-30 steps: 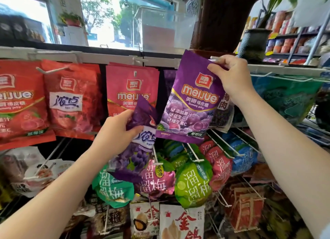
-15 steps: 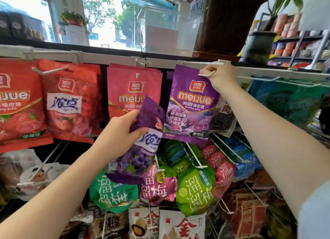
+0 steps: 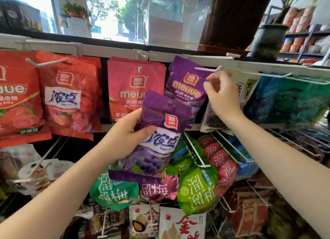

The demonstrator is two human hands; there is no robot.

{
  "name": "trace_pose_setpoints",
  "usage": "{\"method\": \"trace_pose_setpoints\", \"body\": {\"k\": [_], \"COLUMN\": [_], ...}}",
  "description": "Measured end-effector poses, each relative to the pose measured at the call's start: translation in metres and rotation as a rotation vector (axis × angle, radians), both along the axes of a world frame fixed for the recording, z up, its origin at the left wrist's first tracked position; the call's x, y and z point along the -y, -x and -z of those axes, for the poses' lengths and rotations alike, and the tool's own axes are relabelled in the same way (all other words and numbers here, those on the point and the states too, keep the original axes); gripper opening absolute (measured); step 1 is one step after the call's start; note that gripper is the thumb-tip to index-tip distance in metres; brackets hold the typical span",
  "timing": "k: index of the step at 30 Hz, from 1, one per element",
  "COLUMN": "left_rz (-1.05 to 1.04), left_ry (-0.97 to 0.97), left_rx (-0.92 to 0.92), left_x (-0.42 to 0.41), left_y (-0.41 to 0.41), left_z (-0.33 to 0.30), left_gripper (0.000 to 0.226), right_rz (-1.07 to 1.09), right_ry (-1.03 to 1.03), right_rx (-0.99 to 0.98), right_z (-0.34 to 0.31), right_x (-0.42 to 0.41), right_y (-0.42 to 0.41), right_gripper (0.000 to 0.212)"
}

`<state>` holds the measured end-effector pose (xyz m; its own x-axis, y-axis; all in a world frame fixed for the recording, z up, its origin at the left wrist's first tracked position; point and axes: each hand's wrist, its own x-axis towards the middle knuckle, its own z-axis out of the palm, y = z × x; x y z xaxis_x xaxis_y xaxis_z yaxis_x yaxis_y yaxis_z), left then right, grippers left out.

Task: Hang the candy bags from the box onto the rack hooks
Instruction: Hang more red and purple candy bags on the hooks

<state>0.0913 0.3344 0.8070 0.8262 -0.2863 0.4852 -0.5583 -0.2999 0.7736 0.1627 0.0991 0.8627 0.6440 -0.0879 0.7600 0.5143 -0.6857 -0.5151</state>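
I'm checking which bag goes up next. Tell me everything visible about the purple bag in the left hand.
The purple bag is a glossy, crinkled plastic pouch with a red logo patch, a white band of blue characters and grapes printed low down. It has a small hang hole near its top edge. It is off any hook, tilted, in front of the hung bags. The left hand grips its left side, thumb across the front.

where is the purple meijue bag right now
In the head view the purple meijue bag hangs on a top-row hook, centre-right, between the pink meijue bags and the right hand.
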Motion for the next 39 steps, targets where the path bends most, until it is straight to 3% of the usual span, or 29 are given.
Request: {"method": "trace_pose_setpoints", "body": {"k": [5,10,12,15,22,27,31,34,39], "left_rz": [0.155,0.216,0.193,0.055,-0.097,-0.087,-0.109,-0.126,-0.111], "left_ry": [0.12,0.279,0.312,0.187,-0.013,0.038,0.041,0.093,0.109], "left_rx": [-0.016,-0.094,-0.139,-0.131,0.021,-0.083,-0.135,-0.152,-0.104], "left_x": [0.028,0.047,0.055,0.065,0.075,0.073,0.071,0.072,0.073], "left_y": [-0.006,-0.01,-0.013,-0.018,-0.031,-0.041,-0.045,-0.048,-0.049], "left_z": [-0.006,0.002,0.012,0.027,0.04,0.055,0.063,0.06,0.049], "left_gripper": [0.033,0.032,0.053,0.071,0.046,0.048,0.026,0.034,0.01], "right_rz": [-0.395,-0.421,-0.396,-0.37,-0.306,-0.309,-0.268,-0.28,-0.308], "right_ry": [0.236,0.191,0.153,0.105,0.034,-0.095,-0.15,-0.155,-0.189], "right_rx": [-0.268,-0.273,-0.256,-0.241,-0.215,-0.161,-0.143,-0.16,-0.188], "right_z": [-0.008,-0.014,-0.015,-0.018,-0.024,-0.028,-0.047,-0.051,-0.057], "right_x": [-0.001,0.01,0.013,0.017,0.033,0.035,0.042,0.039,0.035], "right_y": [0.036,0.037,0.035,0.032,0.028,0.024,0.018,0.015,0.012], "right_gripper": [0.006,0.02,0.022,0.022,0.021,0.02,0.019,0.018,0.014]}}
